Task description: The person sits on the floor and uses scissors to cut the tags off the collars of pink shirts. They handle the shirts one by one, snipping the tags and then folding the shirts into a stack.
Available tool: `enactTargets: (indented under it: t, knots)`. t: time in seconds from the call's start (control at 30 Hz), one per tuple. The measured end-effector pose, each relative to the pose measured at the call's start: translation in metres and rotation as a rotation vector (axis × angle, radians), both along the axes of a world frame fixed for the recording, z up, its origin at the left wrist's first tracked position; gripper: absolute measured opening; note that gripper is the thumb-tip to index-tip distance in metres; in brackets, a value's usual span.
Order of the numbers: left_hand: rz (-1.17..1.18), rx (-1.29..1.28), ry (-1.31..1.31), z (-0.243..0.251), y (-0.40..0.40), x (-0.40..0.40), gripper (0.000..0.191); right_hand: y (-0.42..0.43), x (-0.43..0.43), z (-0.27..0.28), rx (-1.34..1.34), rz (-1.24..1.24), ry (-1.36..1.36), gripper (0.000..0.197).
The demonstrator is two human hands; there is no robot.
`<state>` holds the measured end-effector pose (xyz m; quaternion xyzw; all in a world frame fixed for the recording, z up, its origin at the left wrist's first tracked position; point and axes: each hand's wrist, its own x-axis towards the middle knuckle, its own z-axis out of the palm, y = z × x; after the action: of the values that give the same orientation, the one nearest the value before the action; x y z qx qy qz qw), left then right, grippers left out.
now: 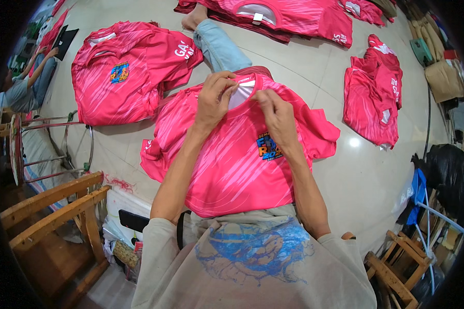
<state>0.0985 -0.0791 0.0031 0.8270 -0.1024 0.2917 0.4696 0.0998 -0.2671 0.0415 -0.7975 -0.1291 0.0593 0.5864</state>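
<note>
A pink short-sleeved T-shirt lies spread across my lap and the floor before me, its printed chest emblem partly covered by my right forearm. My left hand pinches the shirt at the left side of its round collar, thumb against forefinger. At the collar's right side is my right hand, slightly blurred, fingers curled with the tips at the neckband. Whether those tips grip the cloth cannot be told. Between both hands the white inside of the neck shows.
Pink shirts lie in piles on the tiled floor at left, at the far side and at right. A wooden frame and a metal-legged stool stand left, near a phone. Another person sits far left.
</note>
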Motion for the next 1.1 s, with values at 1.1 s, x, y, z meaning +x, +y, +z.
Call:
enactTargets:
  t: [1.1]
  knots:
    - [0.009, -0.375, 0.377, 0.004, -0.003, -0.008, 0.017, 0.036, 0.013, 0.011, -0.625, 0.045, -0.308, 0.032]
